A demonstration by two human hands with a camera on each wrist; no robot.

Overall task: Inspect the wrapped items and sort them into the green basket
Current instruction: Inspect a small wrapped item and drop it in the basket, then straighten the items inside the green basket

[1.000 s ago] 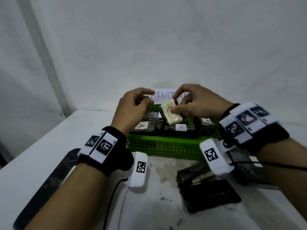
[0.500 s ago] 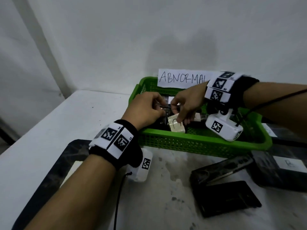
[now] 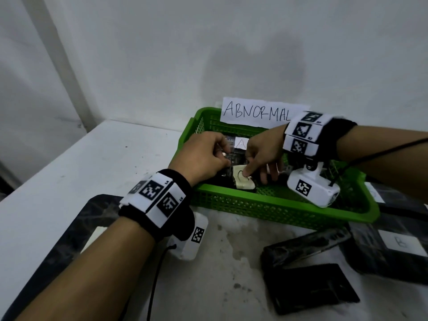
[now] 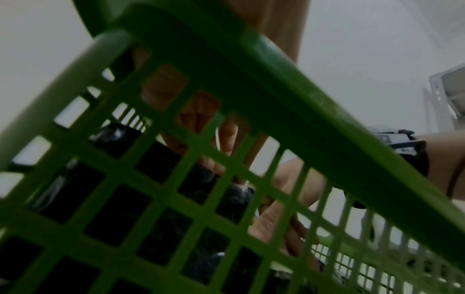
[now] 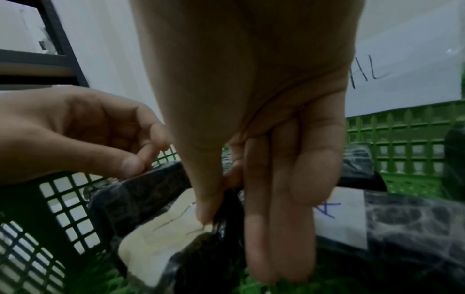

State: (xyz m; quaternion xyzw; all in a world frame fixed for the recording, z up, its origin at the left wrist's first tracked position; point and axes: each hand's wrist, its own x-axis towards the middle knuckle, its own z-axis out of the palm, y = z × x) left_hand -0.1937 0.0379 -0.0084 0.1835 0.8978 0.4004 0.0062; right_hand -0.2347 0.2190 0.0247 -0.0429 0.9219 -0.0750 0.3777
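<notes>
The green basket point(image 3: 266, 205) stands against the wall, with several black wrapped items inside. Both hands are down in it on one black wrapped item with a cream label point(image 3: 243, 181). My right hand point(image 3: 249, 173) pinches the wrap between thumb and forefinger beside the label point(image 5: 161, 238), its other fingers point(image 5: 284, 218) pointing straight down. My left hand point(image 3: 225, 158) grips the item's upper left edge with curled fingers, thumb point(image 5: 130, 165) on top. In the left wrist view the basket's mesh wall point(image 4: 176, 179) fills the frame and the fingers show only through its holes.
A paper sign reading ABNORMAL point(image 3: 259, 112) leans on the basket's back rim. Another wrapped item marked A point(image 3: 242, 143) lies behind the hands. More black wrapped items point(image 3: 308, 290) point(image 3: 391, 246) lie on the table at front right, and a dark mat point(image 3: 76, 228) at front left.
Both hands have brought the labelled item down from above the basket's rim into the basket; over the last half second they have barely shifted.
</notes>
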